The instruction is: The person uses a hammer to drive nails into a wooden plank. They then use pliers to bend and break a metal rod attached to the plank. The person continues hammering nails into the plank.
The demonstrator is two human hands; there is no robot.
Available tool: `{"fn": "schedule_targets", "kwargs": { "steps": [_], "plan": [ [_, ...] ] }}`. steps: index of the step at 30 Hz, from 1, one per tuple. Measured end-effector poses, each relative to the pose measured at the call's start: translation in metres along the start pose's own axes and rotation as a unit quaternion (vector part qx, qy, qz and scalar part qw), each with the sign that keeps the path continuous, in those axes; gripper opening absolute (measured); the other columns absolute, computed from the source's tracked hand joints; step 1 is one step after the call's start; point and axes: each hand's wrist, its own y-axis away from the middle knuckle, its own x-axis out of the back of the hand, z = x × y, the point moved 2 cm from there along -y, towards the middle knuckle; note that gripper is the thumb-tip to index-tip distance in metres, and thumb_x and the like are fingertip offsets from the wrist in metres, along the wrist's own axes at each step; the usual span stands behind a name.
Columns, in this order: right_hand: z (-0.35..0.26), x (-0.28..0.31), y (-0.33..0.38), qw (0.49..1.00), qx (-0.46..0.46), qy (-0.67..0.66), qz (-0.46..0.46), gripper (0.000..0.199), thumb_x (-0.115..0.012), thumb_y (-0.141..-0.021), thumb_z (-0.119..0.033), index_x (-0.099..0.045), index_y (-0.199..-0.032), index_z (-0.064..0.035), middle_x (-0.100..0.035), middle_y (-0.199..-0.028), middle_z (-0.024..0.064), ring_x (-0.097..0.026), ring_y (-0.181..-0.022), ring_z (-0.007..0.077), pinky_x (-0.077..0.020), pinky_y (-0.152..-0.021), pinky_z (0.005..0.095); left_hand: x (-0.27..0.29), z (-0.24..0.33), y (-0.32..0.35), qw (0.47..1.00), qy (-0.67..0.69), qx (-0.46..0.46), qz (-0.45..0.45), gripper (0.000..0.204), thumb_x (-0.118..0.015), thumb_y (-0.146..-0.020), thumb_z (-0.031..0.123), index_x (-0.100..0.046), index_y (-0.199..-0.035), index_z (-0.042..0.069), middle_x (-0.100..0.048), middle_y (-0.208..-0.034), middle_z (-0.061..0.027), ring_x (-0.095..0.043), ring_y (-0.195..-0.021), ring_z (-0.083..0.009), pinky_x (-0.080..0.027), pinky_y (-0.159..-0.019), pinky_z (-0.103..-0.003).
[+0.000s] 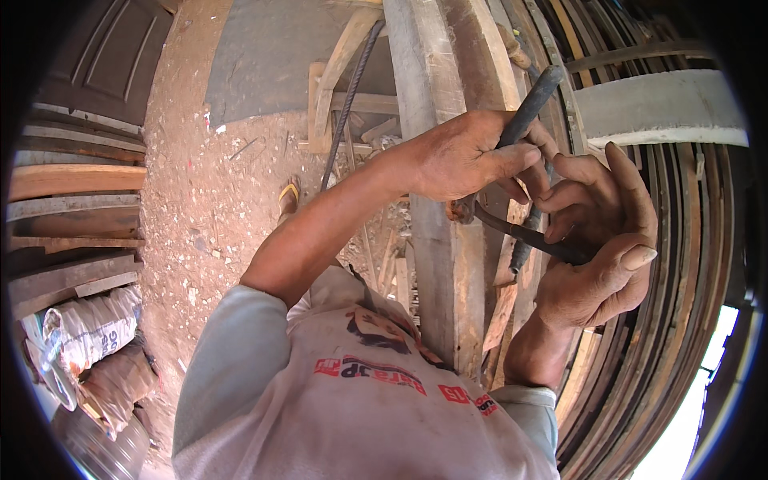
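Observation:
A pair of rusty pincers with black-sleeved handles (533,107) is spread wide between my hands, its worn head (461,210) at the side of a timber beam. My left hand (472,156) closes round one handle, thumb pressed against it. The other, curved handle lies across the upturned palm of my right hand (604,228). There the fingers are loosely curled and the thumb stands off to the side; the handle's tip is hard to make out. Below the hands, a dark rod-like piece (522,252) with a rusty end lies by the boards. What the jaws touch is unclear.
Thick timber beams (436,296) run lengthwise under my hands. A ribbed steel bar (350,104) leans beside a wooden frame (330,88). Stacked planks (664,320) line the right; more boards (76,188) and filled sacks (96,332) stand left. Wood chips litter the dirt floor (208,264).

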Motion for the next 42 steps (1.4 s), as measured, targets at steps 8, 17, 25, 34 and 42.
{"fn": "schedule_targets", "kwargs": {
  "steps": [8,17,25,34,42],
  "plan": [
    [-0.001,-0.007,0.006,0.999,0.001,-0.016,-0.029,0.084,-0.035,-0.106,-0.065,-0.05,-0.139,0.0109,-0.073,-0.102,0.0233,-0.068,-0.072,0.0177,-0.0474,-0.055,0.0225,0.0,-0.003,0.009,0.999,-0.05,-0.015,0.008,0.031,-0.05,-0.109,0.016,-0.059,-0.133,-0.002,-0.071,-0.109,-0.0138,-0.071,-0.101,-0.0206,-0.059,-0.088,-0.036],
    [-0.01,-0.027,0.004,0.994,0.075,0.029,0.072,0.063,-0.048,-0.105,-0.037,-0.039,-0.149,0.0076,-0.061,-0.128,0.026,-0.066,-0.116,0.033,-0.0531,-0.101,0.0439,-0.015,0.004,0.014,0.994,-0.1,-0.019,-0.043,0.034,-0.05,-0.108,0.019,-0.057,-0.135,-0.001,-0.072,-0.1,-0.0154,-0.071,-0.098,-0.0253,-0.056,-0.089,-0.041],
    [-0.013,-0.052,0.0,0.99,-0.036,-0.138,-0.02,0.061,-0.053,-0.106,-0.039,-0.046,-0.139,0.0117,-0.064,-0.101,0.0223,-0.066,-0.101,0.0324,-0.0539,-0.093,0.0429,-0.009,-0.012,0.021,0.989,-0.133,-0.057,-0.015,0.032,-0.059,-0.097,0.016,-0.062,-0.123,-0.001,-0.07,-0.106,-0.021,-0.068,-0.097,-0.0319,-0.053,-0.091,-0.04],
    [-0.017,-0.033,0.026,0.988,-0.025,-0.146,0.037,0.046,-0.047,-0.11,-0.047,-0.049,-0.096,-0.0027,-0.047,-0.071,0.005,-0.05,-0.064,0.0119,-0.0445,-0.061,0.0276,-0.007,0.001,0.014,0.976,-0.149,-0.02,-0.16,0.039,-0.074,-0.094,0.021,-0.068,-0.129,0.005,-0.075,-0.108,-0.0114,-0.07,-0.095,-0.0223,-0.055,-0.084,-0.04],
    [-0.015,-0.022,0.008,0.994,-0.064,-0.085,-0.006,0.071,-0.051,-0.106,-0.05,-0.045,-0.146,0.0074,-0.065,-0.119,0.025,-0.067,-0.113,0.0329,-0.0528,-0.101,0.0453,-0.001,0.025,0.011,0.952,-0.269,0.086,-0.118,0.035,-0.067,-0.1,0.032,-0.073,-0.121,0.004,-0.075,-0.087,-0.0135,-0.071,-0.078,-0.0279,-0.054,-0.075,-0.043]
  ]
}}
